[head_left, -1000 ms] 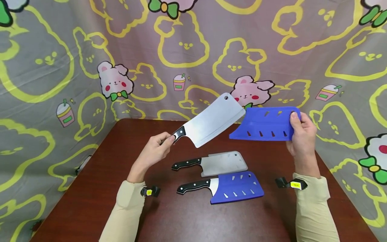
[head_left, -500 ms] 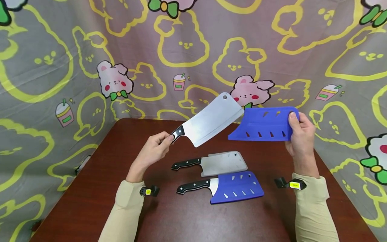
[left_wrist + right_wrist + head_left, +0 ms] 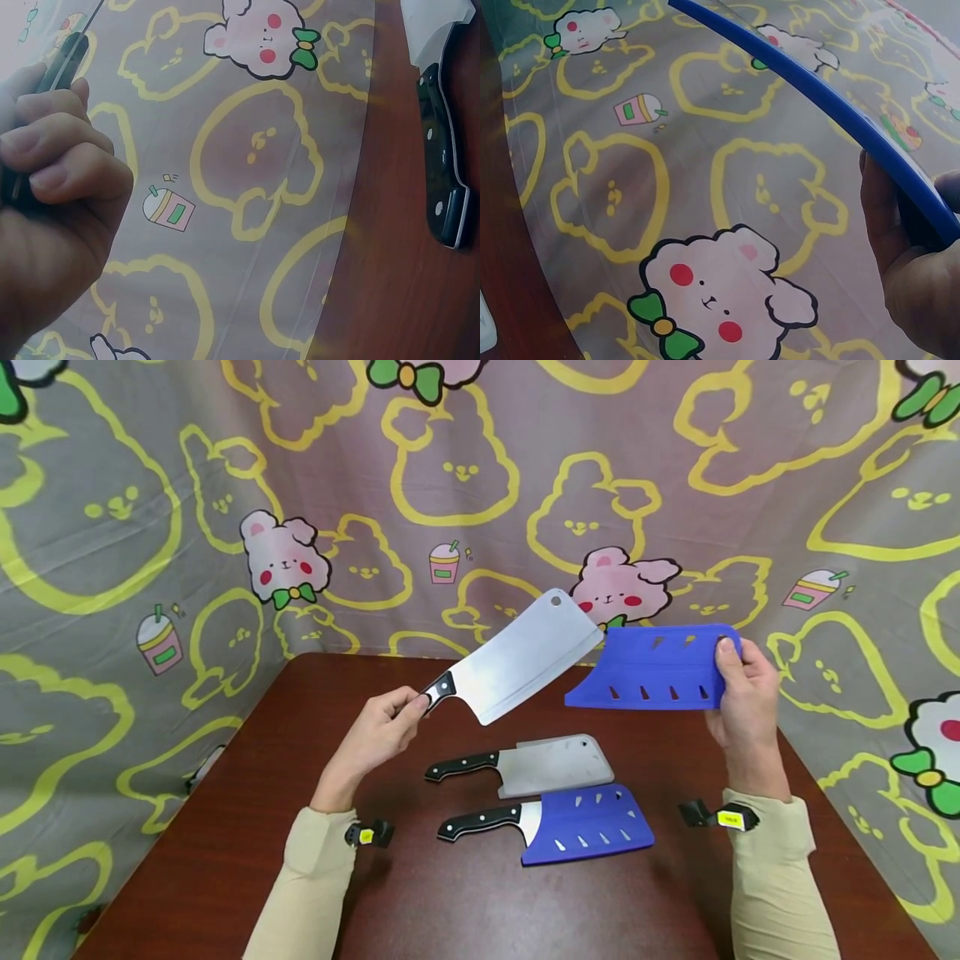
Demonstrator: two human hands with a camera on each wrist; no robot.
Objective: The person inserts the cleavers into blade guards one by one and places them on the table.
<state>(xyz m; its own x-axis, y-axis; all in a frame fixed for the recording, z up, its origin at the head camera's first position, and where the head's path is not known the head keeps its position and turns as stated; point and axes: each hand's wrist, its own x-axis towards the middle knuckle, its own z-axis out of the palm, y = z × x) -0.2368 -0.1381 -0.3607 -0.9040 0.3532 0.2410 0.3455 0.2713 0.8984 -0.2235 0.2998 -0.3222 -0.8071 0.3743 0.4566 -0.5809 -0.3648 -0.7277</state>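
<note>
My left hand (image 3: 381,728) grips the black handle of a bare meat cleaver (image 3: 525,660), held above the table with its blade slanting up to the right. In the left wrist view, the fingers (image 3: 71,142) curl round that handle. My right hand (image 3: 746,702) pinches the right end of a blue slotted blade guard (image 3: 648,668), thumb in front. The blade's far corner overlaps the guard's left edge in the head view. Seen from the right wrist, the blue guard (image 3: 817,97) appears edge-on, running into the hand (image 3: 922,270).
Below the hands, a cleaver in a pale translucent guard (image 3: 555,767) lies on the dark red-brown table (image 3: 247,827). Nearer stands out another cleaver, flat in a blue guard (image 3: 592,827), handle to the left. A patterned cloth (image 3: 480,468) hangs behind the table.
Both hands, with the bare cleaver and the blue guard, have shifted very slightly to the left. The grips are the same, and the two cleavers on the table have not moved.
</note>
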